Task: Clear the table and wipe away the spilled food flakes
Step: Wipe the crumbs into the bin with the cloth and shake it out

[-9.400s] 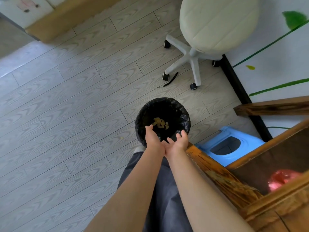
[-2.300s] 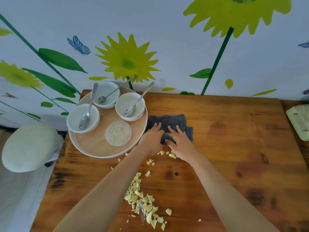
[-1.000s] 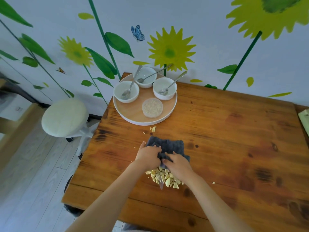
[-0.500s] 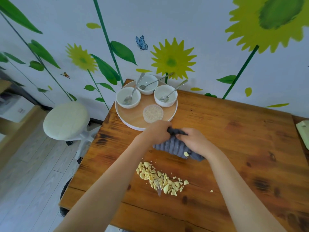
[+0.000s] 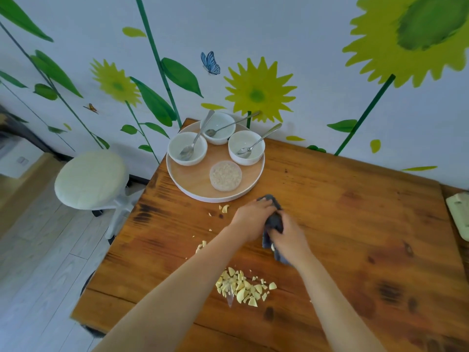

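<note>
A white wall painted with yellow sunflowers, green stems and a blue butterfly [image 5: 210, 62] backs a wooden tabletop [image 5: 355, 224]; no brand, label or writing can be read anywhere. On the tabletop's far left corner sits a round wooden tray [image 5: 198, 185] carrying three white bowls [image 5: 187, 148], each with a metal spoon [image 5: 194, 144], and a small clear dish of pale grains [image 5: 225, 175]. A cream stool [image 5: 91, 179] stands on the grey floor beside the tabletop.

Both hands meet just in front of the tray over a dark grey cloth [image 5: 274, 222]. The left hand [image 5: 253, 219] curls its grip round the bunched far end of the cloth, and the right hand [image 5: 289, 240] grips the near end, which trails out beneath its wrist. The cloth lies between the two grips, bunched narrow.

The spilled food flakes [image 5: 241, 287] lie in a pale yellow heap near the tabletop's front edge, apart from the cloth, between the forearms. A few loose flakes are scattered by the tray's rim and left of the left forearm.
</note>
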The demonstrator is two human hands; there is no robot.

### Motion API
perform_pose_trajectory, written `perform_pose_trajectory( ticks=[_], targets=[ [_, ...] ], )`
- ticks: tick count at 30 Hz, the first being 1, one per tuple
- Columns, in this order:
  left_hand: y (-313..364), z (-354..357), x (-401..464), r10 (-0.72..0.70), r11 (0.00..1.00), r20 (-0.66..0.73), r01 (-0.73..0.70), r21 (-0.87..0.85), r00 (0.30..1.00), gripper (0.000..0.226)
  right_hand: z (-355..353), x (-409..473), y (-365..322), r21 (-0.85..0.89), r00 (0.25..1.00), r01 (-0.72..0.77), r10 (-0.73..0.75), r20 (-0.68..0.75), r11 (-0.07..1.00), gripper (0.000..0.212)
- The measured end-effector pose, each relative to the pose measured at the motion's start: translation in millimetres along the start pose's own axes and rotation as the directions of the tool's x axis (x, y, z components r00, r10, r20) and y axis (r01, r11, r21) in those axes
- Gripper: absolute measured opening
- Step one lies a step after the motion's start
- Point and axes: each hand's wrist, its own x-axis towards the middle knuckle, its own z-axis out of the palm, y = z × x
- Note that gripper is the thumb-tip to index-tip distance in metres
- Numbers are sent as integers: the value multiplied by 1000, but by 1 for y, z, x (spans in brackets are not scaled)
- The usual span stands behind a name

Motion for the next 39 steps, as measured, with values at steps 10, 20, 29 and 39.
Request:
perform_pose_trajectory(
  ticks=[10, 20, 29, 39],
  targets=[
    [-70, 39, -38, -225, 967, 20, 221, 131, 974, 62, 69, 33, -19, -354, 972, 166, -93, 215, 921, 57],
    [-84, 54, -83, -467, 884, -45, 466, -21, 883, 60, 92, 48, -49, -343, 867, 360, -174, 467, 868, 51],
    [-53, 49, -113, -475, 880, -57, 476, 6, 878, 26, 94, 12, -36, -170, 825, 271, -137, 549, 948, 49],
    [-50, 32, -121, -469, 883, 28, 468, 15, 883, 23, 72, -14, -49, -84, 796, 129, -52, 603, 988, 23]
  ],
)
